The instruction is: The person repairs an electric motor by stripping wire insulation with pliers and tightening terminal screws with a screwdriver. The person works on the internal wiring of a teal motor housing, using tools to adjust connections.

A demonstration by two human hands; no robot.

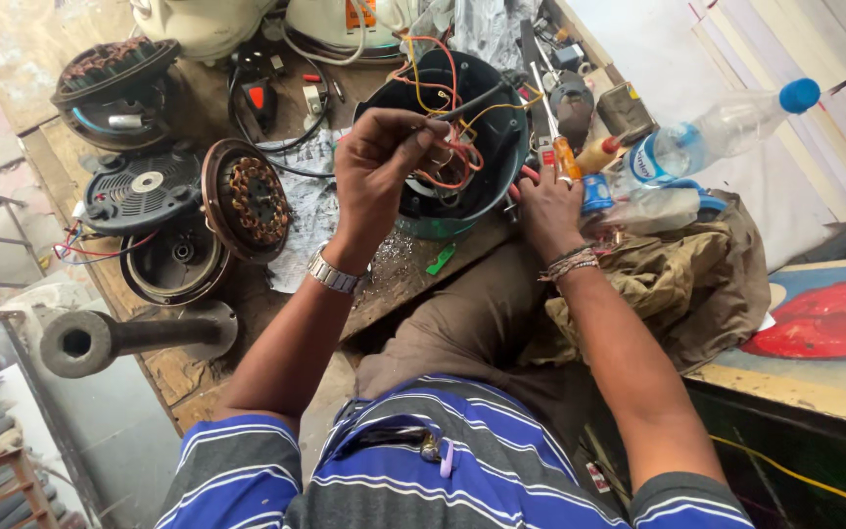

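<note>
Just beyond your left hand (376,167), pinched on the orange wires (440,157), a hard tug could snap them from the motor housing (482,127), while your right hand (548,201) grips the screwdriver (552,127).

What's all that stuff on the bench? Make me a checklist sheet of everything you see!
Surface: worn wooden workbench, stained and crowded.
Job's things: dark round motor housing with orange and yellow wires spilling out; an orange-handled tool.
Clutter: copper-wound stator, black vented motor cover, another wound motor, clear plastic bottle with blue cap, brown cloth, crumpled newspaper.
Grippers: left hand pinches the wires above the housing; right hand rests by the orange-handled tool, fingers on it.
Cables: red and blue leads at the bench's left edge; yellow cable lower right.
Surroundings: heavy grey metal socket piece, red painted board.
</note>
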